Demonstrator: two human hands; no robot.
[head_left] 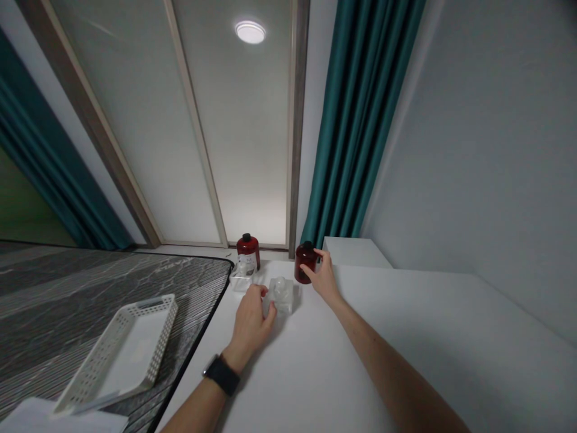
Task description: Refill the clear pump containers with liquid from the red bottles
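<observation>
A dark red bottle (305, 269) with a black cap stands upright on the white table. My right hand (324, 278) has its thumb and fingers around the bottle's right side. To the left of it sits a clear, square-based glass-like piece with a rounded top (282, 293). Close against its left side is my left hand (252, 316), thumb and index finger apart; I cannot tell whether they touch it. Farther back, another red bottle (248, 245) with a black cap and pale label stands partly behind a second clear piece (242, 279). A black watch is on my left wrist.
The white table (315, 367) meets a grey wall at the right, with a white box-like block (356, 252) behind its far edge. On the left, a white perforated basket (121, 349) lies on a grey patterned surface. Teal curtains (360, 120) hang beside frosted sliding doors.
</observation>
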